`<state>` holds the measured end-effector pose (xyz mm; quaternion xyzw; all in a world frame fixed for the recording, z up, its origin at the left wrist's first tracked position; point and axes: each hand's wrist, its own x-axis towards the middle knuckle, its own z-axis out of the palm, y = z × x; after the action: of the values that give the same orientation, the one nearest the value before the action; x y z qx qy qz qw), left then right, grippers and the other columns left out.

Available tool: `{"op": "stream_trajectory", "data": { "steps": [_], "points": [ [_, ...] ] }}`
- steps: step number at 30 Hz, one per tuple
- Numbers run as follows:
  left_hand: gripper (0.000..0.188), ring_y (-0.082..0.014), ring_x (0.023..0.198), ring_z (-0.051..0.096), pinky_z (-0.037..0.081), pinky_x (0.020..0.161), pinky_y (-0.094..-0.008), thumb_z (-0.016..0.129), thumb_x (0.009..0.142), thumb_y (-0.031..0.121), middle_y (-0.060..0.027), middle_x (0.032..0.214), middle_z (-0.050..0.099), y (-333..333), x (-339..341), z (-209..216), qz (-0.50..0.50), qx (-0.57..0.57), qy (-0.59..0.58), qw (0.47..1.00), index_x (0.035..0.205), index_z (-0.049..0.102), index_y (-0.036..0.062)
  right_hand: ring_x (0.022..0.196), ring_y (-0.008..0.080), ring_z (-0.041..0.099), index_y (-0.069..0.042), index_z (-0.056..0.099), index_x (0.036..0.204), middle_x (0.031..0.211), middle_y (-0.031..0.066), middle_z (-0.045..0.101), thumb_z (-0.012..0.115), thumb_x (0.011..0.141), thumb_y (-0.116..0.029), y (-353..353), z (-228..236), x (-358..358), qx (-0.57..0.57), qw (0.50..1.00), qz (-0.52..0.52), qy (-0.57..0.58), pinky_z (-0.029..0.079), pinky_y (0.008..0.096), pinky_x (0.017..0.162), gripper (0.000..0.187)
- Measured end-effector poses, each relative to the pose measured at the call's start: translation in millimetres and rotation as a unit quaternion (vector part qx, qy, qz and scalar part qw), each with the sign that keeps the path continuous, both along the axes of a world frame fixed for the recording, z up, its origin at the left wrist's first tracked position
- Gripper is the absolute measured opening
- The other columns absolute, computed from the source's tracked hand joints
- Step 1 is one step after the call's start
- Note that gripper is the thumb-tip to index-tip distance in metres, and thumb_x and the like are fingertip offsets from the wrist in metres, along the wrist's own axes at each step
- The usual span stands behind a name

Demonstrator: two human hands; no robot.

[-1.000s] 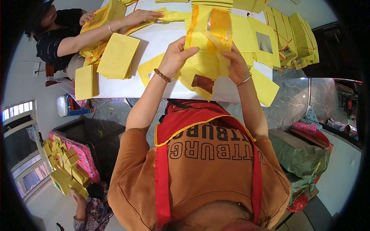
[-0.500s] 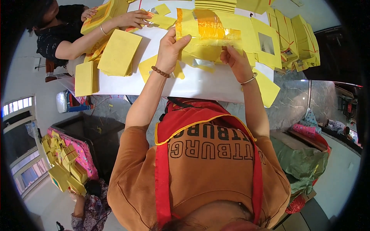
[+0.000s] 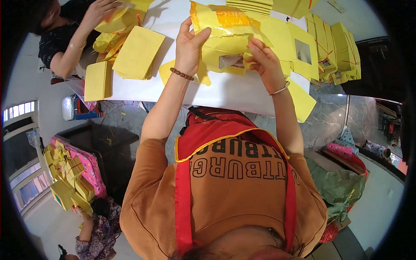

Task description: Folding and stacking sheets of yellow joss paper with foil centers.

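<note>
A yellow paper sheet point(image 3: 203, 25) with a strip of orange print, shiny clear film and a torn lower edge is raised above the table. My left hand point(image 3: 189, 50) is closed on its left side, thumb on the front face. My right hand point(image 3: 266, 67) is at the sheet's right end with bent fingers that seem to pinch its edge; exactly where the tips meet the paper is hard to see. Just below the sheet lies a yellow paper piece point(image 3: 216, 53) with a small picture-like window, partly covered by the sheet.
On the white table point(image 3: 138, 92) a yellow stack point(image 3: 138, 52) and a smaller stack point(image 3: 96, 81) are at left. Tied yellow bundles point(image 3: 344, 50) stand at right. A co-worker's hand point(image 3: 99, 12) touches yellow paper at upper left. Another person point(image 3: 99, 223) handles paper at lower left.
The sheet has tilted and curled, its right end lowered and bent, and the windowed piece beneath shows more. The co-worker's reaching hand has drawn back to the upper-left paper.
</note>
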<state>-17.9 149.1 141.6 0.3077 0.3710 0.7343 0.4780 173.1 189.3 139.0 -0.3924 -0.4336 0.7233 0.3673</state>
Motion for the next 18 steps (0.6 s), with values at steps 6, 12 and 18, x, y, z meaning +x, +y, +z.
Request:
{"op": "stream_trajectory", "data": {
  "steps": [6,12,18],
  "points": [
    [0.041,-0.0155,0.093,0.056,0.044,0.081,-0.0278,0.054,0.080,0.001,-0.0095,0.101,0.058,-28,15,-1,-0.037,0.014,-0.050,0.998,0.118,0.038,0.0008,0.088,0.0168,0.055,-0.003,0.042,0.121,0.104,0.0116,0.056,0.046,0.088,-0.031,-31,-49,6,-0.139,0.963,0.176,0.148,0.044,0.0292,0.076,0.044],
    [0.025,-0.0093,0.091,0.052,0.040,0.081,-0.0235,0.056,0.080,0.003,-0.0046,0.096,0.059,-94,23,-56,-0.115,-0.114,0.075,0.984,0.104,0.052,-0.0013,0.109,0.0278,0.049,-0.006,0.040,0.124,0.114,0.0139,0.053,0.038,0.089,-0.041,-32,-84,5,-0.231,0.897,0.202,0.317,0.037,0.0404,0.093,0.050],
    [0.019,-0.0067,0.080,0.051,0.041,0.072,-0.0204,0.056,0.081,0.003,0.0000,0.089,0.058,-105,28,-54,-0.077,-0.111,0.190,0.972,0.099,0.054,0.0002,0.108,0.0278,0.049,-0.006,0.040,0.124,0.115,0.0131,0.052,0.040,0.089,-0.036,-30,-128,2,-0.122,0.959,0.082,0.243,0.037,0.0399,0.093,0.046]
  ]
}}
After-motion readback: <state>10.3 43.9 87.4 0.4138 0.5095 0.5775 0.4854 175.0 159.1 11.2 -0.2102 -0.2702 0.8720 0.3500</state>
